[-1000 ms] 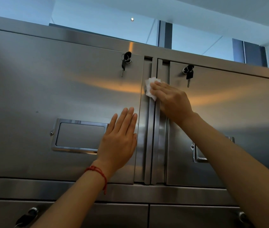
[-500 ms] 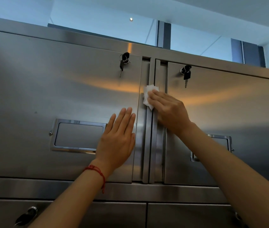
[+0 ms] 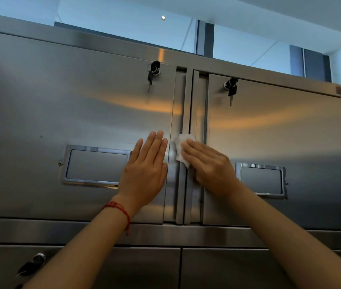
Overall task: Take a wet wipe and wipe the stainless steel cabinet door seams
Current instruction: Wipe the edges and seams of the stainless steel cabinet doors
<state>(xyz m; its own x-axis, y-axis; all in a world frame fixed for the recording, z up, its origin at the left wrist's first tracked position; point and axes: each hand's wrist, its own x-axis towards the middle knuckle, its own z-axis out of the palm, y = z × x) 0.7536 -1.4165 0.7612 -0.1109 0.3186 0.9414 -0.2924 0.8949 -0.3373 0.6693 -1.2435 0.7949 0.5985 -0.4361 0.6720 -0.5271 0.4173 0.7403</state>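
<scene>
A stainless steel cabinet fills the view, with a left door (image 3: pixel 71 122) and a right door (image 3: pixel 280 132) meeting at a vertical centre seam (image 3: pixel 188 105). My right hand (image 3: pixel 209 165) presses a white wet wipe (image 3: pixel 181 148) flat against the seam at mid height, fingers straight over the wipe. Flat on the left door beside the seam rests my left hand (image 3: pixel 146 170), fingers straight and together, a red string at the wrist.
Keys hang from a lock on the left door (image 3: pixel 152 74) and on the right door (image 3: pixel 231 88). Each door has a recessed handle, left (image 3: pixel 96 165) and right (image 3: pixel 261 180). Lower doors (image 3: pixel 217 268) sit below a horizontal rail; another lock (image 3: pixel 31 265) shows at bottom left.
My right hand has slid the wipe down the centre seam from near the top to mid height. My left hand stays flat on the left door.
</scene>
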